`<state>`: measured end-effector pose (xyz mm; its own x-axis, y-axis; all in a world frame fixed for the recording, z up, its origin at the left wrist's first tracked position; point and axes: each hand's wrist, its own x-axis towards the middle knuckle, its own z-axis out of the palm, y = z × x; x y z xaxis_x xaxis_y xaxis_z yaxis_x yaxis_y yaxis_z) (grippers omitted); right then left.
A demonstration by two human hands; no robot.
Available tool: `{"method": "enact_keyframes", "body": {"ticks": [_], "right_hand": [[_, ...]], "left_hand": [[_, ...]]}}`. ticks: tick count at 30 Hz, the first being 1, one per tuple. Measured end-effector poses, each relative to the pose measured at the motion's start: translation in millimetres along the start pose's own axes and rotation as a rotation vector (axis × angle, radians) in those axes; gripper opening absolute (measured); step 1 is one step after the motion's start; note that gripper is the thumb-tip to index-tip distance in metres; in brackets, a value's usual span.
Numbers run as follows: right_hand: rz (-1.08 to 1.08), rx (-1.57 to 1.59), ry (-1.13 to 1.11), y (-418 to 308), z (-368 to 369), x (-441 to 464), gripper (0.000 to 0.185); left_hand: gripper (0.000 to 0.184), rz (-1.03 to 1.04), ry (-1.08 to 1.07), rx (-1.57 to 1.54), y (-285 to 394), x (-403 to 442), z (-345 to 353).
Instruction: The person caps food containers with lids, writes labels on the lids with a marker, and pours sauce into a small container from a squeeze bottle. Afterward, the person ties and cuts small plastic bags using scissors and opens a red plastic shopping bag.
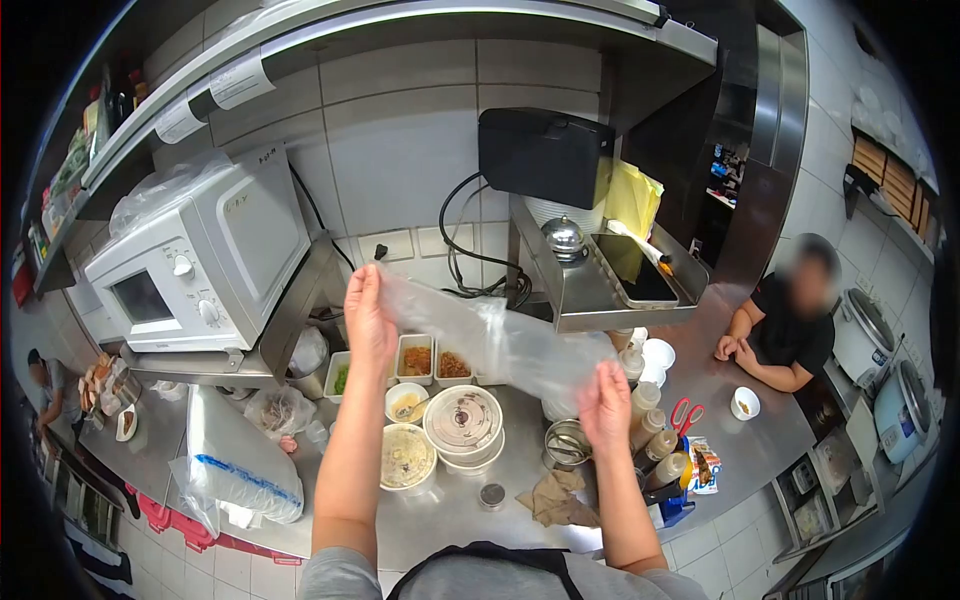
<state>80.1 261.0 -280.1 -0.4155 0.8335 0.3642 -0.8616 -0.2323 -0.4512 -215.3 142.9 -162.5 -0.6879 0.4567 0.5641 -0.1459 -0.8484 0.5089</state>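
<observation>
A clear plastic bag [530, 352] is stretched between my two hands above the steel counter [530, 510]. My left hand [371, 318] pinches one end, and my right hand [605, 408] grips the other, lower end. Beneath the bag stand a lidded round tub [463, 418], an uncovered tub [405, 458] with pale contents, and a small bowl [407, 404] with a spoon. Small trays of chopped food [415, 358] line the back. Close to my right forearm are a metal pot [566, 446], a brown cloth [558, 497] and squeeze bottles [645, 402]. A large bundle of plastic bags [245, 480] lies left of my left forearm.
A white microwave [195, 255] stands on a raised shelf at left. At back right, a steel shelf [600, 318] carries a call bell [564, 238] and a tablet [632, 268]. Red-handled scissors [685, 412] stand among bottles. Another person [790, 325] leans at the counter's right end.
</observation>
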Motion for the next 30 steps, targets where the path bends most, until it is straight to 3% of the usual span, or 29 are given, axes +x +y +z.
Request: {"method": "enact_keyframes", "body": {"ticks": [1,3,4,5,8,10,11,14,16,18,21,24,25,29,30], "right_hand": [[0.027,-0.074,0.032,-9.9,-5.0,-2.4,0.01],[0.077,-0.222,0.103,-35.2,0.7,-13.2,0.011],[0.152,-0.277,0.016,-44.7,-13.1,-15.9,0.011],[0.228,-0.333,-0.069,-54.1,-31.8,-20.0,0.012],[0.402,-0.507,-0.272,-69.6,-36.3,-27.9,0.01],[0.537,-0.564,-0.32,-67.6,-25.0,-33.0,0.01],[0.464,-0.637,-0.333,-59.7,-17.0,-34.1,0.011],[0.461,-0.724,-0.468,-43.6,-5.8,-26.2,0.013],[0.52,-0.742,-0.461,-38.7,1.1,-21.1,0.013],[0.515,-0.668,-0.377,-39.0,6.4,-16.3,0.013],[0.435,-0.547,-0.263,-44.6,-6.9,-11.3,0.011],[0.247,-0.655,-0.083,-50.2,-5.6,2.2,0.011],[0.175,-0.726,-0.004,-50.3,-2.0,7.2,0.011],[-0.438,-1.272,0.212,-30.5,-6.4,48.5,0.018],[-0.347,-1.267,0.246,-25.0,-9.3,55.5,0.018]], "left_hand": [[0.01,-0.041,0.014,0.029,6.7,-2.3,-0.9],[0.009,-0.124,-0.047,0.386,12.2,0.1,-14.8],[0.008,-0.168,-0.08,0.564,11.2,0.2,-22.7],[0.012,-0.101,-0.227,0.706,-3.5,-0.9,-35.7],[0.017,-0.196,-0.581,1.336,-23.2,-23.7,-49.1],[0.02,0.074,-0.657,1.495,-32.7,-48.4,-32.3],[0.021,0.229,-0.693,1.558,-41.3,-57.9,-17.3],[0.036,-0.196,-1.017,0.883,-54.3,-88.8,41.9],[0.051,-0.679,-1.014,0.616,-63.6,-103.4,62.9],[0.046,-0.844,-1.08,0.669,-75.6,-97.6,62.9],[0.036,-1.01,-1.042,0.143,-91.5,-86.3,54.1],[0.026,-0.935,-0.805,0.226,-115.3,-79.5,62.0],[0.023,-0.807,-0.767,0.399,-129.9,-75.4,62.5],[0.023,-0.517,-0.622,0.717,-161.2,-61.8,83.0],[0.025,-0.425,-0.614,0.771,-173.4,-58.5,79.4]]}}
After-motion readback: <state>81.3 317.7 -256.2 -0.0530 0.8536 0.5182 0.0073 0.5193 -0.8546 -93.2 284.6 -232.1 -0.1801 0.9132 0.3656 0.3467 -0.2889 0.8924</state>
